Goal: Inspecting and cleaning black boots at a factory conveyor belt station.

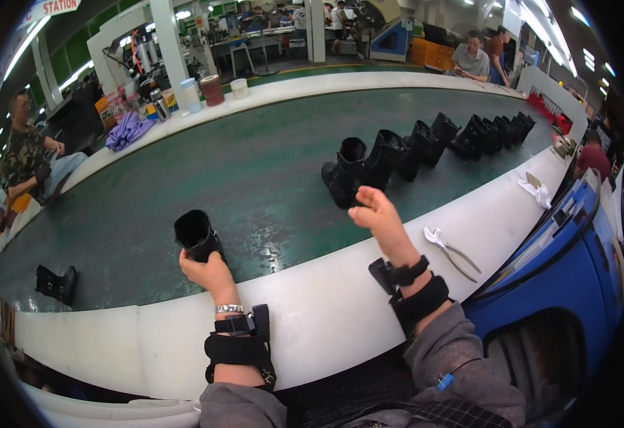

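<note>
At green belt (pixel 134 185): black, wide-mouthed boot (pixel 201 247); left grip (pixel 208 273) clasping it, right grip (pixel 382 220) loosely spread, empty.

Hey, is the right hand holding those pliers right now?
No, the pliers lie on the white ledge, apart from the right hand.

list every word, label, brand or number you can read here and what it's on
Hanging sign, top left: bold lettering, partly cut off; words not copied here.
Boot in the left hand: no readable text.
Pliers: no readable text.
Elsewhere: any marks are too small or blurred to read.
</note>
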Demonstrator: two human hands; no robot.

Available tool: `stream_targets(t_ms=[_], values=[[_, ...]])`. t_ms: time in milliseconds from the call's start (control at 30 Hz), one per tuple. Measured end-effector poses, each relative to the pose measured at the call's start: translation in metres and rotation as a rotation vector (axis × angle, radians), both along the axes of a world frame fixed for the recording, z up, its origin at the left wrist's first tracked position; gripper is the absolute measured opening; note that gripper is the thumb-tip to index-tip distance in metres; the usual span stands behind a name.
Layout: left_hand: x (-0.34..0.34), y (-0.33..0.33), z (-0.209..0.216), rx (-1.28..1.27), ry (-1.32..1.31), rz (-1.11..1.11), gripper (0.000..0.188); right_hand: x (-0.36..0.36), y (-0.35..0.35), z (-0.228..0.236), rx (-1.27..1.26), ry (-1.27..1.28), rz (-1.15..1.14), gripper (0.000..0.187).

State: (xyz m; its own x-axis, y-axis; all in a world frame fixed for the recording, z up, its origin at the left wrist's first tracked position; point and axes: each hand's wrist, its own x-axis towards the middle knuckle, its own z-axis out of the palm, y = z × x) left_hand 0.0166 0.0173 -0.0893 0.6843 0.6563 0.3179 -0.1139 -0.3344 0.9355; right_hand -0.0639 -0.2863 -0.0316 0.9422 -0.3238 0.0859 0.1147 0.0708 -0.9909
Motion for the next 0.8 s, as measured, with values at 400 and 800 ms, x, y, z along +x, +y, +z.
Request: stream_targets(t_ms=[400, 800], values=[[-0.043, -0.027, 0.037, 0.328, -0.453, -0.209, 0.031, 0.135, -0.038, -0.061, -0.006, -0.013, -0.243, 0.054], [-0.042, -0.035, 0.036, -0.162, -0.214, -0.726, 0.019, 0.008, 0.03, 0.007, 0.542, -0.011, 0.446, 0.047]])
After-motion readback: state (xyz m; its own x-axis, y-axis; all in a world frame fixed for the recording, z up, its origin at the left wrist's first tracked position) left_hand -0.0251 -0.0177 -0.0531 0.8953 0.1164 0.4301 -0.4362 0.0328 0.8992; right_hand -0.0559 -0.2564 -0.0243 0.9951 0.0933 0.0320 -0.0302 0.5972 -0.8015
